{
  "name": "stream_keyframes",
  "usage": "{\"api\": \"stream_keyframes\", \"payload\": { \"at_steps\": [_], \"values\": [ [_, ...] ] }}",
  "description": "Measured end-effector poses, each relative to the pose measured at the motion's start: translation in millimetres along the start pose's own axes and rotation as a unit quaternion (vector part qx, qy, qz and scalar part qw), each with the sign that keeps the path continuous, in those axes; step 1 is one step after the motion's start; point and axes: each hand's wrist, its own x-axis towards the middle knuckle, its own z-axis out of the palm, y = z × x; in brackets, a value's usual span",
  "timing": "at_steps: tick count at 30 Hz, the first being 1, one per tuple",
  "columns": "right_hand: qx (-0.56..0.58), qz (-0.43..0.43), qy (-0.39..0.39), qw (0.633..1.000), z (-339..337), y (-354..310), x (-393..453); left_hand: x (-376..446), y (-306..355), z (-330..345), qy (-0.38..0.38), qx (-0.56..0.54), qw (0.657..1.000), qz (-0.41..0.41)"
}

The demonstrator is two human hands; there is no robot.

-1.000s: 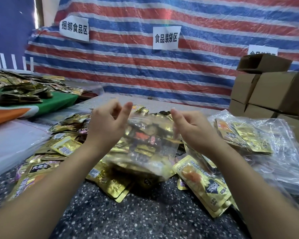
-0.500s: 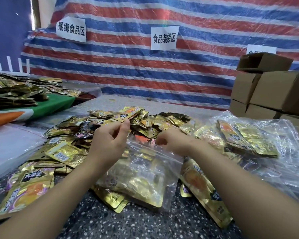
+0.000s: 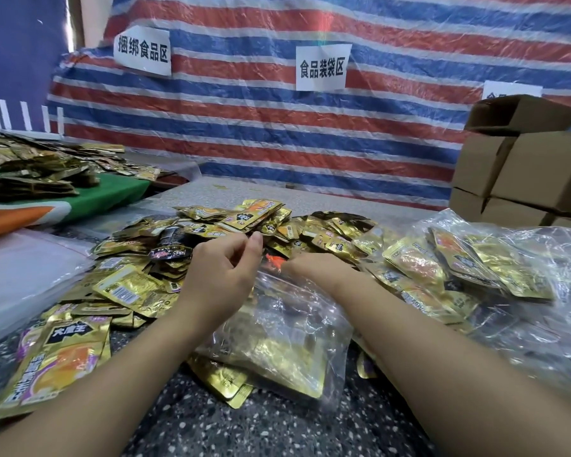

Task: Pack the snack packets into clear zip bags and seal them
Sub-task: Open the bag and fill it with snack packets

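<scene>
Zip bag, clear, lies flat on the speckled worktop in the middle of the view, on top of loose gold snack packets. It has gold packets inside; its mouth faces away from the person, toward the main packet pile.

Left hand sits at the bag's far left corner. Fingers curled, thumb and forefinger close together at the tips; looks like a pinch on the bag's top edge, but the clear film is hard to make out there.

Right hand lies low across the bag's top edge, palm down, fingers pointing left toward the left hand. Fingertips are mostly hidden, so cannot tell whether they pinch the edge or just press on it.

Whether the zip strip is closed: cannot tell.

Around it:
- large gold and orange packet near left, face up, by the left forearm
- heap of filled clear bags right of the right arm
- brown cardboard boxes stacked at far right
- second packet heap on a green cloth at far left
- striped red, white and blue tarp behind, with white paper signs stuck on
</scene>
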Motion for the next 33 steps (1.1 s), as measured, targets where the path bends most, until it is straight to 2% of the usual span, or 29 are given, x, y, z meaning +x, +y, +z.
{"api": "stream_keyframes", "payload": {
  "at_steps": [5,9,11,14,18,21,24,26,27,33],
  "values": [
    [-0.016,-0.022,0.0,1.0,-6.1,-9.2,-0.6,-0.8,1.2,0.9,0.002,0.004,1.0,0.0],
    [-0.076,-0.03,0.034,0.996,0.7,-17.4,-2.8,-2.3,2.1,1.1,-0.004,0.003,1.0,-0.001],
    [-0.06,-0.037,0.052,0.996,4.0,-14.2,-3.9,-2.7,2.2,1.8,-0.004,0.004,1.0,-0.001],
    [-0.014,-0.069,0.005,0.998,-2.9,-13.2,-5.7,-2.3,2.3,2.2,-0.001,0.015,1.0,-0.001],
    [0.02,-0.053,-0.062,0.996,-0.4,-13.8,3.2,-2.3,2.8,1.9,-0.001,0.013,1.0,-0.005],
    [-0.051,-0.113,-0.013,0.992,3.2,-8.3,9.5,-2.4,3.5,1.6,0.003,0.011,1.0,-0.008],
    [-0.11,-0.129,0.008,0.985,3.4,-6.7,15.5,-2.7,2.5,1.6,-0.002,0.016,1.0,-0.012],
    [-0.099,-0.073,0.008,0.992,4.5,-7.1,12.6,-3.2,2.0,1.7,-0.003,0.019,1.0,-0.009],
    [-0.091,-0.056,0.034,0.994,5.9,-6.1,11.7,-3.1,1.8,1.8,-0.004,0.02,1.0,-0.007],
    [-0.119,-0.02,0.067,0.99,1.4,-5.6,-5.8,-3.1,1.4,1.4,0.0,0.019,1.0,0.001]
  ]
}}
